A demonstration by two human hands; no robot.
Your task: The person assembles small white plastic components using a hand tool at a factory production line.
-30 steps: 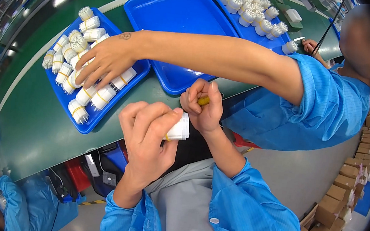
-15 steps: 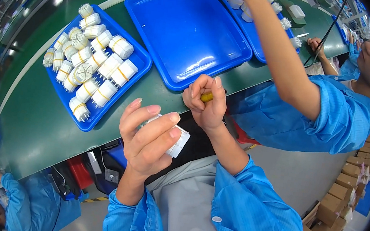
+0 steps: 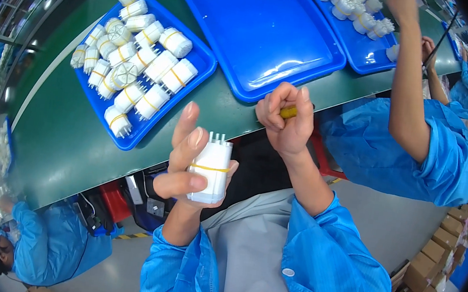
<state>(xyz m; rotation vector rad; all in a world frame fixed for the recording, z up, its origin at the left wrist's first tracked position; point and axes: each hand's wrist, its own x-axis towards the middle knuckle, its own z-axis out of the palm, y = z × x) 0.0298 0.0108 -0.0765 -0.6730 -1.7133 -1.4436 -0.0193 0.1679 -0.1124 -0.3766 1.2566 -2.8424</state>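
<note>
My left hand [image 3: 181, 166] grips a white plastic block [image 3: 213, 158] with a yellow rubber band round its middle. Short pins stick up from the block's top end. Thumb and fingers clasp its sides, with two fingers raised beside it. To the right, my right hand [image 3: 290, 130] is curled round a small yellow thing [image 3: 288, 112], mostly hidden in the fingers. Beyond my left hand, a blue tray [image 3: 202, 57] carries several similar white banded pieces [image 3: 142, 60].
A large blue tray [image 3: 264, 31] lies on the green table [image 3: 69, 170]. Another blue tray [image 3: 365, 60] with white parts is at the far right, where a co-worker's arm [image 3: 406, 79] reaches over. Cardboard boxes [image 3: 419, 265] stand on the floor at right.
My left hand has turned, so the block now stands upright with its band and pins showing. My right hand appears further right. The co-worker's arm has shifted right.
</note>
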